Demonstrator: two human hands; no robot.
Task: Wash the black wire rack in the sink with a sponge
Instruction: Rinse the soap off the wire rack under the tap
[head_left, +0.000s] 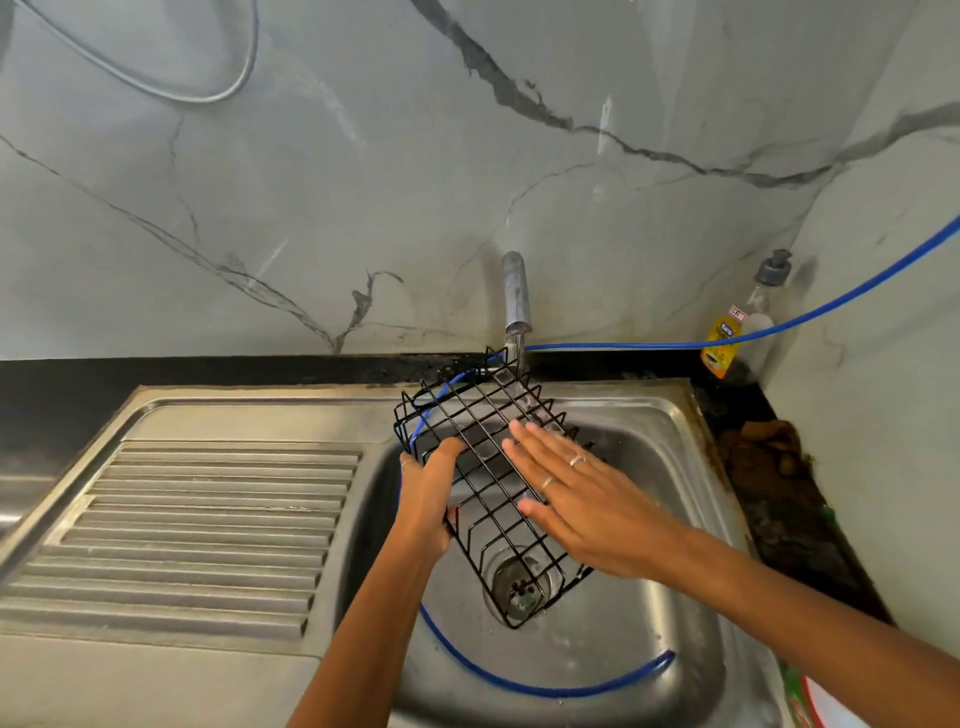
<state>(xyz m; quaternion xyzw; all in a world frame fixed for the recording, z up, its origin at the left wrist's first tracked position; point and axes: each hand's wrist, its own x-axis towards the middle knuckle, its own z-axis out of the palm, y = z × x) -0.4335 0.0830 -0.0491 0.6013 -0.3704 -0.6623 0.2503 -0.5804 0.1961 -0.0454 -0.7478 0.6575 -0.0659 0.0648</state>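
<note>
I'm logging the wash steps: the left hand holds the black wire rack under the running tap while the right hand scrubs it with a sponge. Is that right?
Not quite. The head view shows no sponge: the right hand lies flat and bare on the black wire rack. The rest stands: the left hand holds the rack under the running tap.

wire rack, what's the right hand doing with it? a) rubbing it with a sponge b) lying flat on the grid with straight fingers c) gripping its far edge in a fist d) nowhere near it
b: the right hand lies flat with straight fingers on the black wire rack, no sponge in it, while the left hand grips the rack's left edge under the running tap.
</note>
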